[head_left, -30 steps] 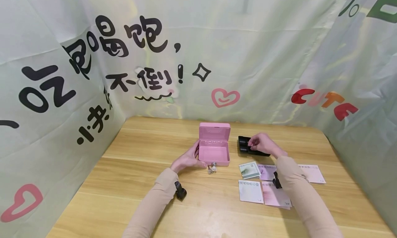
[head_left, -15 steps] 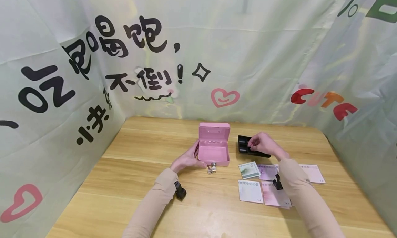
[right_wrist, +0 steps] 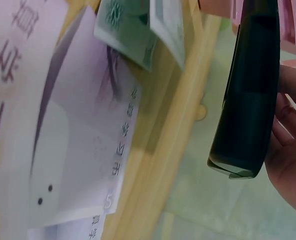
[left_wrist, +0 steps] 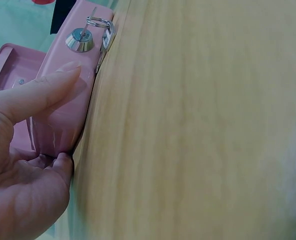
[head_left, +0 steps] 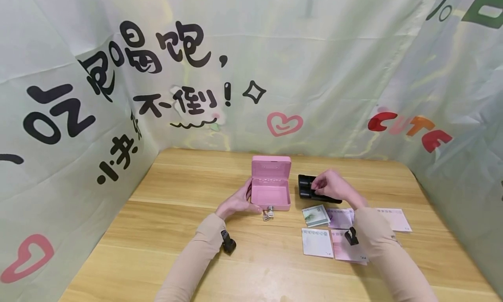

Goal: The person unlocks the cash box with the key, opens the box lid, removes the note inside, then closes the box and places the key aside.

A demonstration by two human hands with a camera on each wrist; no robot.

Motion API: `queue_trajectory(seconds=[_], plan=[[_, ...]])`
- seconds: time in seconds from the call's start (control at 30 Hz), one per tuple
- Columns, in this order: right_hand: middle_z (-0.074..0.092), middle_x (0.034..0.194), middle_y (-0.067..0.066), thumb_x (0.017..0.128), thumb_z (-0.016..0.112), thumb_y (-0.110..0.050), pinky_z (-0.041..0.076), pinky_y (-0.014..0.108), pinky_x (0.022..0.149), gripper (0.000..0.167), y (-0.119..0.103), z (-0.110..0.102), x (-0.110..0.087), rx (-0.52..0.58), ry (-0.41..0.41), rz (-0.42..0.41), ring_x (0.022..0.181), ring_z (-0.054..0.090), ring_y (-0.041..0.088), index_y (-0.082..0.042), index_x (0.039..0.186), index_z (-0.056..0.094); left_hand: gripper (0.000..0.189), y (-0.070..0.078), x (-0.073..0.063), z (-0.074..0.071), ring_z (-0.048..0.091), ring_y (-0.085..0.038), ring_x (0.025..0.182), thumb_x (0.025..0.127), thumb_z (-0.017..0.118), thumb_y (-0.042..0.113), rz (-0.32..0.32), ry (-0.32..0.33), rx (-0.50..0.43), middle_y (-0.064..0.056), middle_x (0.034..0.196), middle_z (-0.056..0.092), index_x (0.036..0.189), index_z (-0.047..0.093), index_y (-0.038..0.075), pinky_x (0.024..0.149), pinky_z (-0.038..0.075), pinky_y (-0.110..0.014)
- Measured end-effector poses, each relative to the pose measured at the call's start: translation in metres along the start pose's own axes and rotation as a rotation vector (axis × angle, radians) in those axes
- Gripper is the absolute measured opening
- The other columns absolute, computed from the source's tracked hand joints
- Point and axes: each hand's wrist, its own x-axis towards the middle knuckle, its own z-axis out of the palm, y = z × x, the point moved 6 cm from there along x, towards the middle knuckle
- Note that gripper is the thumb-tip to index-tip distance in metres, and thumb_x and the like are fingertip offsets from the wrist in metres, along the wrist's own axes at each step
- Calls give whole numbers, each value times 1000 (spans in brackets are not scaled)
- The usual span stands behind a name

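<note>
A small pink cash box stands on the table with its lid raised. My left hand holds its left front corner, thumb along the front wall and fingers round the side. In the left wrist view a ring of keys hangs from the lock on the front. To the right of the box, my right hand pinches a black coin tray near its middle. The right wrist view shows the tray held up, with the fingertips hidden behind it.
Play banknotes lie in groups at the front right: a green one, a whitish one, a pink stack and purple ones. More notes lie partly under the right forearm. A printed curtain surrounds the wooden table.
My right hand and the black coin tray have shifted slightly left and toward me. The left hand and the pink cash box have stayed in place.
</note>
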Motion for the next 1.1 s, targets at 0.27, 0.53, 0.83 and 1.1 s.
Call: queue_trajectory(seconds=[0.27,0.53,0.83,1.1], plan=[[74,77,14,79,71,10,56,18,64,7,-18,9,1,-7,-5,-32,70,66,10,4,83,73,124,-1,0,0,5,-32,159,69,78,-13,5,0,-4,-15,171,4,162,-1,9,131,7,-49],[75,78,13,78,72,10,55,18,64,9,-30,17,8,-18,-9,-44,72,68,14,3,84,73,126,-1,1,0,5,-30,159,68,79,-12,-7,7,8,-14,171,4,163,-1,10,131,6,-47],[75,78,14,76,72,10,56,17,65,10,-43,29,21,-16,-7,-55,71,67,11,3,83,74,126,-3,2,-1,6,-31,159,68,79,-11,-4,3,11,-15,171,6,163,-2,10,131,7,-48],[74,77,16,74,71,12,57,18,64,12,-57,40,32,-20,7,-98,69,66,11,3,82,74,126,-2,1,-1,4,-32,159,68,79,-12,-2,-2,1,-15,171,2,162,-2,9,131,6,-50]])
